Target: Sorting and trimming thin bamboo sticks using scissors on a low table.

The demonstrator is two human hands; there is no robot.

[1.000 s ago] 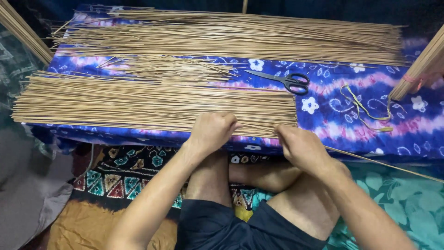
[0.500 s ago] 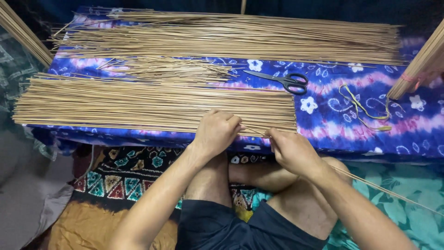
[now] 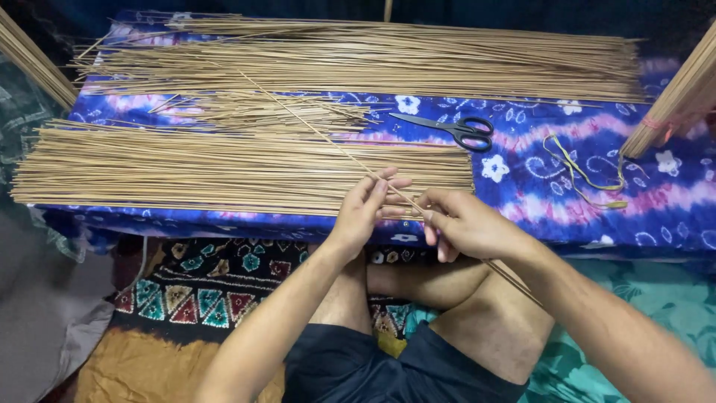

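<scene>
A single thin bamboo stick (image 3: 313,127) runs diagonally from upper left down past my right wrist. My right hand (image 3: 466,224) pinches it near the front edge of the low platform. My left hand (image 3: 365,209) touches the same stick with its fingertips, fingers spread over the end of the near bundle of sticks (image 3: 224,168). A second, larger pile of sticks (image 3: 373,63) lies along the far side. A small loose heap of shorter sticks (image 3: 276,112) sits between them.
Black scissors (image 3: 455,130) and a yellow cord (image 3: 589,175) lie on the blue flowered cloth (image 3: 656,201) covering the platform. More stick bundles lean in at the right (image 3: 675,97) and left (image 3: 30,56) edges. My crossed legs rest on patterned mats below.
My right hand lifted one stick out and swung it up diagonally across the piles. My left hand opened from the bundle's end and moved onto that stick.
</scene>
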